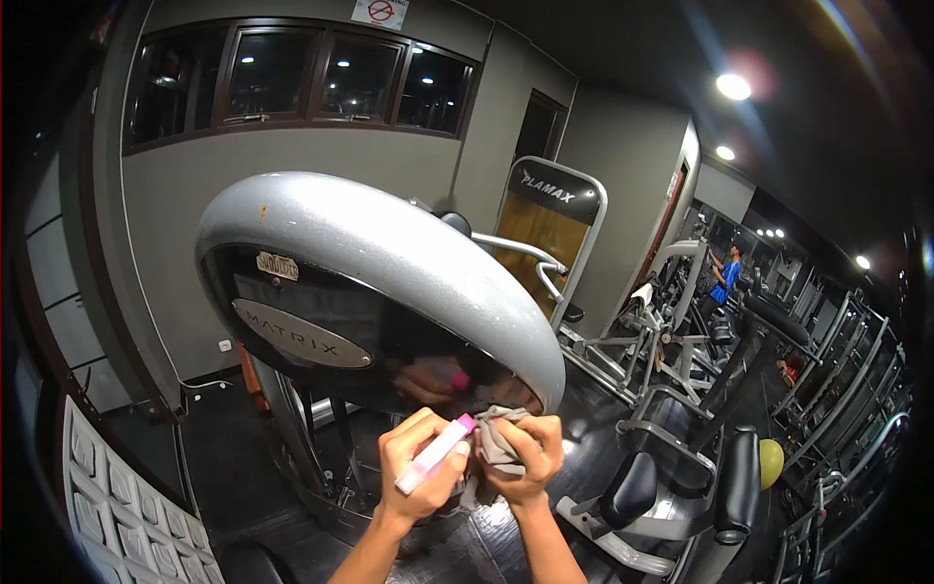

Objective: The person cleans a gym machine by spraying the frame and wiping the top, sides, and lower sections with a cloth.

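My left hand (413, 494) is closed around a slim white-and-pink bottle (434, 457), its bright pink end pointing up and to the right. Beside it, my right hand (533, 459) grips a crumpled grey cloth (498, 446). Both hands are close together at the lower right end of a gym machine's curved head. That head has a thick silver rim (389, 229) and a glossy black panel (428, 341), which reflects a hand and the pink end. An oval MATRIX plate (302, 334) and a small SHOULDER label (277, 264) are on the panel.
A padded machine (671, 487) stands to the right, with a yellow-green ball (771, 463) behind it. Farther back are a PLAMAX machine (555, 195) and a person in blue (725, 277) among equipment. A white patterned panel (122, 496) is at lower left.
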`<state>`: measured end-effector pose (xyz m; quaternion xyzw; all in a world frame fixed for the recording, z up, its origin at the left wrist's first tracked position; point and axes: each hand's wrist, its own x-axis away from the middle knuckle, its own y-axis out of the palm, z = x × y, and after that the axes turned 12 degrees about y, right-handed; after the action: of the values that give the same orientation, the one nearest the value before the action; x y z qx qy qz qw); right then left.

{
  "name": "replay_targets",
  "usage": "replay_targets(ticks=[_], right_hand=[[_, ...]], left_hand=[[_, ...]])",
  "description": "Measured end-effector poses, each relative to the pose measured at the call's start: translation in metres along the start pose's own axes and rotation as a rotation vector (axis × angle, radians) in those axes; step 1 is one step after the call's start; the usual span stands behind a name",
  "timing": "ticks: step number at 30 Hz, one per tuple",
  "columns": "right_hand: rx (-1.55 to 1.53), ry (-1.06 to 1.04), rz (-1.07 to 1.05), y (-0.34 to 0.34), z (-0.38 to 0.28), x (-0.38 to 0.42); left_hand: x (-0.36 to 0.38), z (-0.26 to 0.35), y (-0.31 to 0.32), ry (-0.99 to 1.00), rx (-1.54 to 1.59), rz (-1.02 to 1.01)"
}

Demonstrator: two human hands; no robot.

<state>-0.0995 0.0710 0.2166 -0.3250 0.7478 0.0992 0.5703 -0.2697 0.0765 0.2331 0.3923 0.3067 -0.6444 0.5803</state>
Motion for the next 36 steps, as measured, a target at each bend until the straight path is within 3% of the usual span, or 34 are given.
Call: replay_targets(ticks=[6,12,18,24,27,32,36], right_hand=[[0.133,0.061,0.29,-0.008,0.004,-0.014],[0.108,-0.058,0.117,-0.004,0.0,0.001],[0.226,0.048,0.283,-0.019,0.008,-0.011],[0.154,-0.111,0.015,0.003,-0.01,0.007],[0.211,-0.106,0.113,-0.002,-0.003,0.002],[0.226,0.01,0.25,-0.007,-0.005,-0.008],[0.182,-0.109,-0.016,0.005,-0.012,0.008]], left_hand=[[-0.005,0.002,-0.015,0.044,-0.122,-0.042],[-0.01,0.005,-0.008,0.091,-0.191,0.002],[-0.008,0.0,-0.008,0.105,-0.171,0.006],[-0.009,-0.001,-0.015,0.103,-0.153,-0.017],[-0.001,-0.007,-0.02,-0.008,-0.099,0.012],[-0.004,-0.006,-0.025,0.004,-0.108,-0.012],[-0.004,-0.008,-0.027,0.026,-0.063,-0.013]])
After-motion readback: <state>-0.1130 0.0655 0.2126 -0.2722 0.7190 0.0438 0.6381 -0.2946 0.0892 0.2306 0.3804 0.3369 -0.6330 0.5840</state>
